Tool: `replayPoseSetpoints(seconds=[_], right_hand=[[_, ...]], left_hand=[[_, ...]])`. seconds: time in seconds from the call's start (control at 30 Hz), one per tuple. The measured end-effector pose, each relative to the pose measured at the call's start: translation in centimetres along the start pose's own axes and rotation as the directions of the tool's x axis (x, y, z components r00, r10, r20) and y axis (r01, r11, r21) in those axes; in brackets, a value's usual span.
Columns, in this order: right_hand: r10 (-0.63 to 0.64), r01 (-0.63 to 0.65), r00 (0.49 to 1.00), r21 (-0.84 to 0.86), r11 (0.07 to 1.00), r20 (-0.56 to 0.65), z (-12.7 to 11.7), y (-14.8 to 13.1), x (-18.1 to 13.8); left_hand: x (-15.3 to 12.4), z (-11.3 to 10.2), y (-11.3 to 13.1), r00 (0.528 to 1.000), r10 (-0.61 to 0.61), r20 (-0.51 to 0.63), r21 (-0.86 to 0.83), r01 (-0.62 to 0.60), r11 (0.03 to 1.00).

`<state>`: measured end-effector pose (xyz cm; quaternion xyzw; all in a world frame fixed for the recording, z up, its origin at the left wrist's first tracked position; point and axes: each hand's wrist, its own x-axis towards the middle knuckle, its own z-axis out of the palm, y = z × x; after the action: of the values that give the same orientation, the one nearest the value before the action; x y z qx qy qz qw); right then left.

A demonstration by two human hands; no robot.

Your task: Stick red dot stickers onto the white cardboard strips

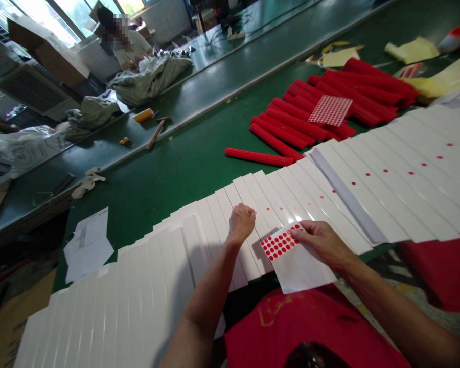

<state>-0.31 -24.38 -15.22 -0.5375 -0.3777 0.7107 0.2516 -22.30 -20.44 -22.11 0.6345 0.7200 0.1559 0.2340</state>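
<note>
My right hand (322, 240) pinches a sheet of round red stickers (278, 243) by its upper right edge. Several rows of dots fill the top of this sheet, and its lower part is bare white backing. To the left of it, my left hand (243, 222) is closed with curled fingers over the overlapping white panels (210, 220); whatever its fingertips hold is hidden. A line of single red dots (353, 183) runs across the panels to the right of my left hand. The panels nearer the left show no dots.
Beyond the panels lies a pile of red ribbed tubes (291, 122) with another sticker sheet (330, 110) on top. A hammer (158, 134), a glove (88, 183) and printed papers (87, 245) are farther left. A person (130, 46) sits across the green table (168, 179).
</note>
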Motion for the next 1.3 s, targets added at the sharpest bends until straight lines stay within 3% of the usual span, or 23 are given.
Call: replayPoseSetpoints(seconds=[0.23, 0.47, 0.6, 0.73, 0.9, 1.0, 1.13, 1.3], right_hand=[[-0.026, 0.026, 1.000, -0.008, 1.000, -0.006, 0.3, -0.3, 0.4], [-0.060, 0.060, 0.998, 0.032, 0.998, -0.010, 0.6, 0.2, 0.7], [-0.106, 0.106, 0.994, 0.049, 0.993, 0.003, 0.9, 0.2, 0.9], [-0.095, 0.095, 0.995, 0.017, 0.995, 0.022, 1.4, -0.1, 0.9], [-0.074, 0.073, 0.996, 0.010, 0.997, 0.059, 2.3, -0.3, 1.0], [-0.094, 0.091, 0.994, 0.037, 0.995, 0.060, 2.6, -0.2, 1.1], [-0.090, 0.084, 0.995, 0.127, 0.988, 0.044, 2.9, -0.2, 1.1], [-0.019, -0.027, 0.993, 0.372, 0.928, 0.119, 3.6, -0.4, 0.8]], left_hand=[[-0.7, 0.6, 0.4, 0.994, 0.037, -0.099, 0.133, -0.024, 0.991], [-1.4, -0.7, 0.4, 0.978, -0.039, -0.206, 0.112, 0.063, 0.992], [-3.2, -2.3, 0.9, 0.973, -0.010, -0.231, -0.118, -0.017, 0.993], [-5.7, -4.4, 2.8, 0.985, 0.022, -0.169, -0.369, -0.084, 0.926], [-7.4, -6.3, 4.1, 0.988, 0.097, -0.119, -0.422, -0.138, 0.896], [-7.9, -6.8, 3.3, 0.998, 0.054, -0.039, -0.472, -0.066, 0.879], [-8.4, -6.6, 2.0, 0.995, -0.029, 0.091, -0.617, 0.080, 0.783], [-8.4, -6.3, 2.1, 0.988, -0.098, 0.116, -0.845, 0.150, 0.513]])
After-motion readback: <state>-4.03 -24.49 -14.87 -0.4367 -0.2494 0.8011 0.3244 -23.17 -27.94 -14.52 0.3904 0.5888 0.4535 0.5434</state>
